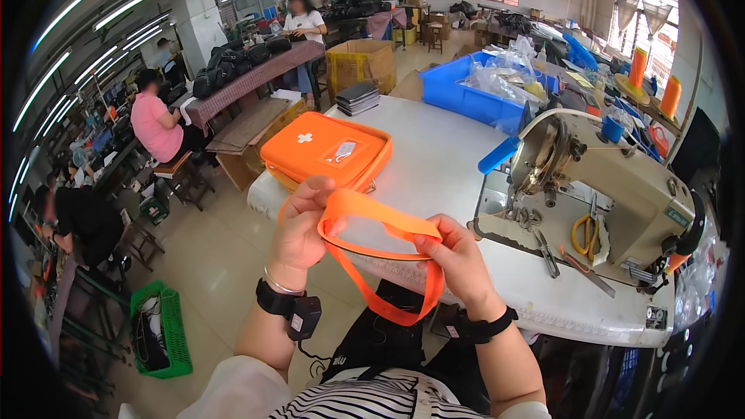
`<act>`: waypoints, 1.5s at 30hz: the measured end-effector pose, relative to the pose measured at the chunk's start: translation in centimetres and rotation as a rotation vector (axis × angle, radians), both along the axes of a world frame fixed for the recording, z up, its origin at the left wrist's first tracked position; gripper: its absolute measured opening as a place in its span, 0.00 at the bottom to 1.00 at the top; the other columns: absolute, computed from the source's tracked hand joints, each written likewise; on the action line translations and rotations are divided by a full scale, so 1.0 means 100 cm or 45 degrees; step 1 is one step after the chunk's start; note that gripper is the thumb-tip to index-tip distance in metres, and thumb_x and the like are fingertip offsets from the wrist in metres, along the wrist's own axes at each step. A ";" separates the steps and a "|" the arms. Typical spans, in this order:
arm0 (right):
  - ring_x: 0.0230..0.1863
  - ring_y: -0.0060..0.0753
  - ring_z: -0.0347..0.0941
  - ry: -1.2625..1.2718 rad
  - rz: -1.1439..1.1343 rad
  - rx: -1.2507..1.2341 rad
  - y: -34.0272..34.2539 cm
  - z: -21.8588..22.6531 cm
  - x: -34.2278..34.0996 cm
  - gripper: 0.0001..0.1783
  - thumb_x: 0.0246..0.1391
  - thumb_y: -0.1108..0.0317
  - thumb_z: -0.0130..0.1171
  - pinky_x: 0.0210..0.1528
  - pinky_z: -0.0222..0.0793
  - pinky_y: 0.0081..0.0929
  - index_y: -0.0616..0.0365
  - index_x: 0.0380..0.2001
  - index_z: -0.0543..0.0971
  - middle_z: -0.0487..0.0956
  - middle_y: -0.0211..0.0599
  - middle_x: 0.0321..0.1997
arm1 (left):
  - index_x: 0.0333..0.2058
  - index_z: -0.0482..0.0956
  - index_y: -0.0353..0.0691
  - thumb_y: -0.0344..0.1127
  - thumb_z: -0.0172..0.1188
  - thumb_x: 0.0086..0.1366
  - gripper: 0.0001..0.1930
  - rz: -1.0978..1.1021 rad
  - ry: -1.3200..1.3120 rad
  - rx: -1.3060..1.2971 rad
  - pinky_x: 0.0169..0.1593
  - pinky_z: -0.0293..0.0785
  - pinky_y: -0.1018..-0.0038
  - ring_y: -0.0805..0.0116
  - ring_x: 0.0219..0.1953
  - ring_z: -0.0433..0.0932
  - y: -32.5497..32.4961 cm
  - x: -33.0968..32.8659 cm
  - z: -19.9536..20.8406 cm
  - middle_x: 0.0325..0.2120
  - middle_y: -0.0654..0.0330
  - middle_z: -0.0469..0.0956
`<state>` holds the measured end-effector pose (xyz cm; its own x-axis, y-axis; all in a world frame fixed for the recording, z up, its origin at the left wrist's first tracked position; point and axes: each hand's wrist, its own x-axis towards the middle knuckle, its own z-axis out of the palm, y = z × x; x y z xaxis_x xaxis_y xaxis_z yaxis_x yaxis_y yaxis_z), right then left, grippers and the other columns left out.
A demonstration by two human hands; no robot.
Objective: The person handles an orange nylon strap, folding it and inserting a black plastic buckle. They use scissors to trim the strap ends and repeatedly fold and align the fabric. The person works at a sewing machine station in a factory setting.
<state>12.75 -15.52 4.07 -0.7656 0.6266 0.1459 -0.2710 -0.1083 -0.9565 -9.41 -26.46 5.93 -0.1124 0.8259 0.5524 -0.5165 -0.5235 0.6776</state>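
My left hand and my right hand hold an orange fabric strip stretched between them, over the front edge of the white sewing table. A dark line like a zipper runs along the strip's lower edge. Part of the strip hangs below in a loop. My left fingers curl round one end, and some of them are hidden by the fabric. At the other end, my right thumb and fingers pinch it. Just beyond my left hand lies an orange case with a white cross and a clear pocket on its lid.
To the right stands a sewing machine, with scissors and snips beside it. Behind are a blue bin of plastic bags and a stack of dark pieces. A green basket sits on the floor. Several people work at other tables.
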 end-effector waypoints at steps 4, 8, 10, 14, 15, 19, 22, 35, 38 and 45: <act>0.19 0.09 0.58 0.050 -0.043 -0.040 0.008 0.012 0.009 0.05 0.56 0.70 0.57 0.19 0.55 0.10 0.58 0.35 0.73 0.74 0.23 0.28 | 0.49 0.71 0.35 0.20 0.45 0.57 0.19 0.271 0.286 -0.242 0.48 0.69 0.75 0.69 0.44 0.74 -0.010 -0.006 -0.008 0.42 0.57 0.76; 0.19 0.08 0.57 0.150 -0.146 -0.045 0.012 0.010 0.008 0.07 0.54 0.73 0.59 0.19 0.54 0.09 0.56 0.36 0.72 0.73 0.21 0.30 | 0.51 0.69 0.34 0.25 0.50 0.61 0.18 0.353 0.318 -0.383 0.47 0.68 0.77 0.72 0.44 0.73 -0.012 0.011 -0.001 0.41 0.59 0.76; 0.21 0.08 0.59 0.175 -0.156 -0.052 0.013 0.009 0.009 0.09 0.53 0.74 0.60 0.19 0.56 0.09 0.56 0.38 0.72 0.73 0.21 0.32 | 0.52 0.68 0.34 0.27 0.53 0.62 0.19 0.262 0.391 -0.362 0.45 0.68 0.79 0.74 0.42 0.72 -0.013 0.007 -0.006 0.40 0.60 0.75; 0.22 0.09 0.60 0.191 -0.183 -0.067 0.014 0.012 0.009 0.12 0.52 0.74 0.61 0.20 0.57 0.09 0.56 0.40 0.72 0.74 0.22 0.32 | 0.53 0.67 0.33 0.30 0.57 0.62 0.21 0.145 0.631 -0.550 0.41 0.66 0.82 0.77 0.38 0.71 -0.021 0.011 0.001 0.38 0.61 0.75; 0.22 0.09 0.61 0.193 -0.186 -0.069 0.015 0.011 0.010 0.13 0.52 0.74 0.61 0.20 0.57 0.09 0.56 0.41 0.72 0.74 0.23 0.32 | 0.53 0.67 0.34 0.30 0.56 0.62 0.21 0.162 0.583 -0.491 0.41 0.66 0.81 0.76 0.38 0.71 -0.019 0.009 -0.003 0.38 0.61 0.75; 0.21 0.12 0.61 0.252 0.126 -0.140 0.027 0.003 0.017 0.23 0.50 0.74 0.62 0.20 0.56 0.08 0.57 0.50 0.69 0.74 0.27 0.31 | 0.52 0.67 0.35 0.28 0.54 0.63 0.18 0.246 0.193 -0.335 0.45 0.69 0.76 0.73 0.39 0.73 -0.016 0.005 -0.010 0.39 0.60 0.75; 0.21 0.13 0.61 0.300 0.269 -0.259 0.027 0.000 0.021 0.25 0.50 0.72 0.62 0.19 0.55 0.08 0.59 0.52 0.67 0.75 0.30 0.31 | 0.52 0.68 0.37 0.26 0.52 0.63 0.17 0.091 -0.067 -0.236 0.49 0.70 0.72 0.70 0.42 0.74 -0.013 0.001 -0.012 0.43 0.59 0.74; 0.31 0.18 0.68 0.005 -0.017 0.035 0.012 -0.016 0.017 0.29 0.49 0.69 0.64 0.29 0.64 0.15 0.60 0.53 0.66 0.71 0.33 0.44 | 0.54 0.66 0.38 0.20 0.48 0.60 0.22 0.398 0.024 -0.174 0.53 0.71 0.66 0.57 0.51 0.73 -0.013 0.016 -0.014 0.52 0.51 0.70; 0.37 0.22 0.69 -0.058 -0.082 0.455 0.002 -0.015 0.014 0.32 0.42 0.74 0.67 0.34 0.67 0.18 0.57 0.52 0.68 0.68 0.35 0.52 | 0.52 0.67 0.33 0.18 0.48 0.60 0.20 0.512 0.096 -0.194 0.55 0.68 0.69 0.60 0.51 0.74 -0.016 0.023 -0.009 0.49 0.55 0.71; 0.47 0.30 0.70 -0.226 -0.282 0.907 -0.004 -0.017 0.014 0.29 0.38 0.80 0.66 0.40 0.70 0.24 0.52 0.48 0.74 0.67 0.37 0.56 | 0.52 0.68 0.33 0.17 0.47 0.61 0.19 0.682 0.265 -0.109 0.55 0.68 0.70 0.61 0.52 0.74 -0.016 0.029 -0.007 0.49 0.57 0.71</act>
<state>14.10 -15.91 2.41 -0.6826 0.5689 0.4588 -0.0500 0.5899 -0.8059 -6.53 -28.02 5.25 -0.4227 0.7265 0.5418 -0.0460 -0.6142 0.7878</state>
